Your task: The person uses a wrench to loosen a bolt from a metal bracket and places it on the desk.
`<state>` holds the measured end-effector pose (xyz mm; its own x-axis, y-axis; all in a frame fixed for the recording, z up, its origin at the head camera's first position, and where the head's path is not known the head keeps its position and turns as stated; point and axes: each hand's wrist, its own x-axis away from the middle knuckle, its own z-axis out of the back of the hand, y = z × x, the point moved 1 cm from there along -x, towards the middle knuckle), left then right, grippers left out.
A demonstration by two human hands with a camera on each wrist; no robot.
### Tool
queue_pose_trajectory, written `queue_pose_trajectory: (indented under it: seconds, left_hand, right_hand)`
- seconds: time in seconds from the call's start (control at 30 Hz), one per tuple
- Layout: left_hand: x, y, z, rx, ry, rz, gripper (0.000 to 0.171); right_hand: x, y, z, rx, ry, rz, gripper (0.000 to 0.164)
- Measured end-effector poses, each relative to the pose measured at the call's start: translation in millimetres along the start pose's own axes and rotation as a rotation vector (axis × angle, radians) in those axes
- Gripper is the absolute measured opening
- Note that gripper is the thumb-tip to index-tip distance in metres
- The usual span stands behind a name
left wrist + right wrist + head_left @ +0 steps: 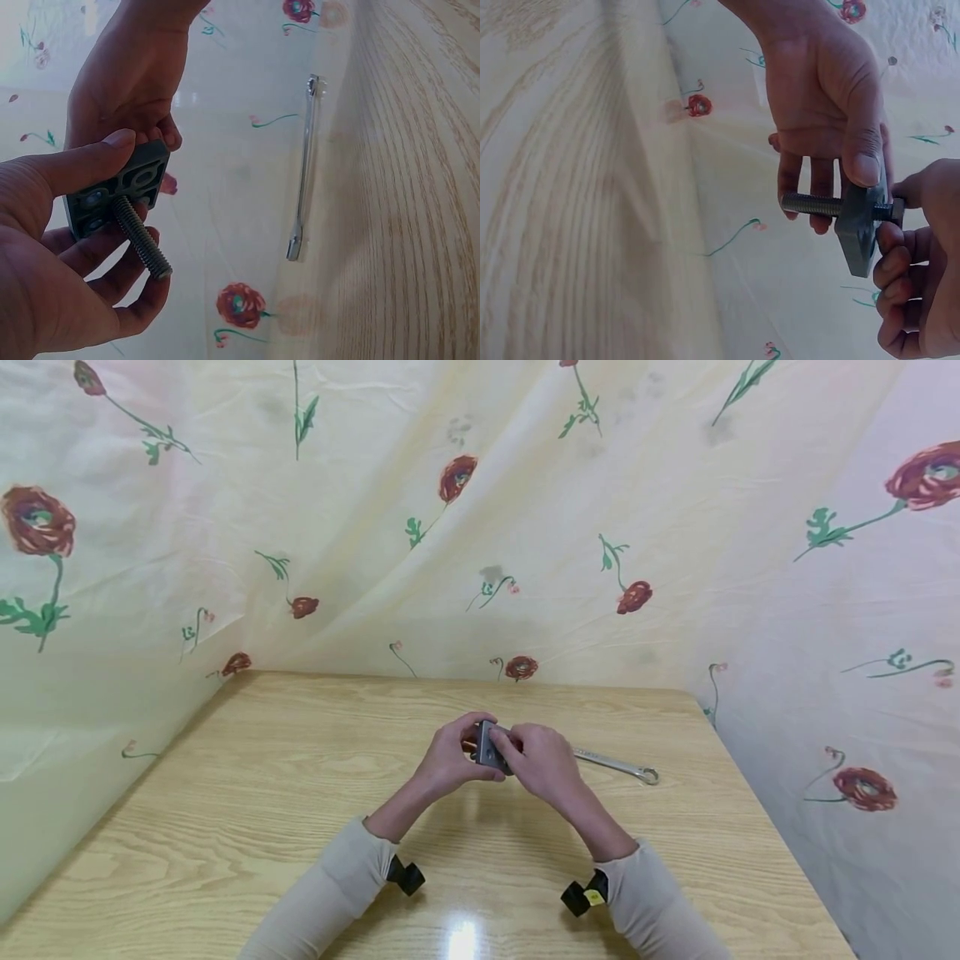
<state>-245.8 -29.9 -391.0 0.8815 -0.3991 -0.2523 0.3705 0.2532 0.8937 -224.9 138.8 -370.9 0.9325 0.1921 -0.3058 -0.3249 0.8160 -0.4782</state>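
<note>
A grey rectangular plate [487, 753] with holes is held up above the table between both hands. My left hand [447, 760] grips it by its edges, thumb on one side and fingers on the other. Through the plate runs a threaded metal bolt [142, 238], its long shank sticking out on the side toward the left palm. At the opposite face, my right hand [546, 762] pinches the bolt head [898, 212] between thumb and forefinger. A short length of thread shows between head and plate in the right wrist view.
A silver combination wrench [621, 767] lies on the wooden table [262, 793], to the right of the hands and beyond them. Flowered cloth [360, 527] hangs along the back and both sides. Each sleeve has a black wrist mount.
</note>
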Motion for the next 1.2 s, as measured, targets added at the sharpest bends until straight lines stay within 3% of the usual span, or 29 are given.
queue_pose_trajectory:
  seconds: [0.6, 0.97, 1.2]
  left_hand:
    - [-0.2, 1.5, 0.9, 0.01, -0.005, -0.004, 0.069]
    - [0.3, 1.8, 2.0, 0.017, -0.009, -0.015, 0.069]
    - [-0.4, 0.7, 0.7, 0.027, -0.016, -0.01, 0.069]
  right_hand:
    - [0.0, 1.9, 15.7, -0.136, -0.053, 0.043, 0.018]
    - [1.3, 4.5, 15.0, -0.304, -0.049, 0.111, 0.02]
    - [0.5, 4.7, 12.4, -0.317, -0.054, 0.119, 0.024]
